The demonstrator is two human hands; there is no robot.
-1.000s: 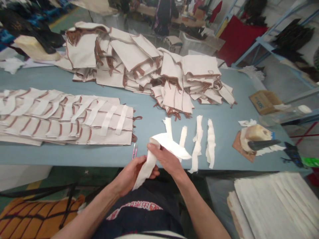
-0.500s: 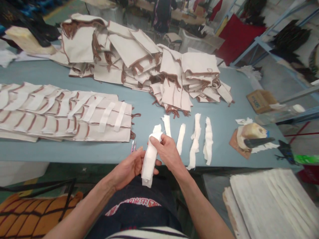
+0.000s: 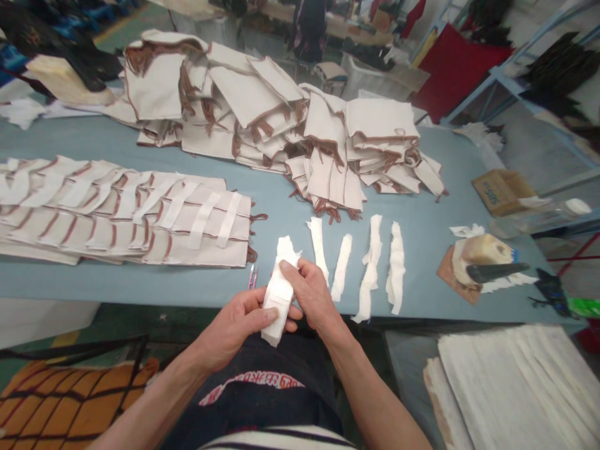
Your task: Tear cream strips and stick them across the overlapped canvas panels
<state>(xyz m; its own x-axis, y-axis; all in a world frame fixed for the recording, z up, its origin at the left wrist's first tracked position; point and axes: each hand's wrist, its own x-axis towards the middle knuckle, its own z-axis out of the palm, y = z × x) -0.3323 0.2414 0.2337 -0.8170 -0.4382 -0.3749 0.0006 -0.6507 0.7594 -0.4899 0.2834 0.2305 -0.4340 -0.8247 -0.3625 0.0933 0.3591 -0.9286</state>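
Note:
Both my hands hold one folded white fabric strip (image 3: 280,284) just over the near edge of the blue table (image 3: 281,206). My left hand (image 3: 244,319) cups its lower half from below, fingers wrapped round it. My right hand (image 3: 312,294) pinches its upper part, thumb on top. Several more white strips (image 3: 370,265) lie side by side on the table just right of my hands. Small pink snips (image 3: 253,275) lie on the table at the left of the strip.
A row of overlapped cream bags with white strips (image 3: 140,219) lies at left. A heap of cream bags with brown trim (image 3: 281,119) fills the back. A brush and paste lump (image 3: 478,262) sit at right, stacked white sheets (image 3: 515,381) lower right, and a cardboard box (image 3: 501,190) beyond.
The strip hung long and unfolded between my hands a second ago. It has been folded shorter and thicker, and my hands have drawn closer together on it.

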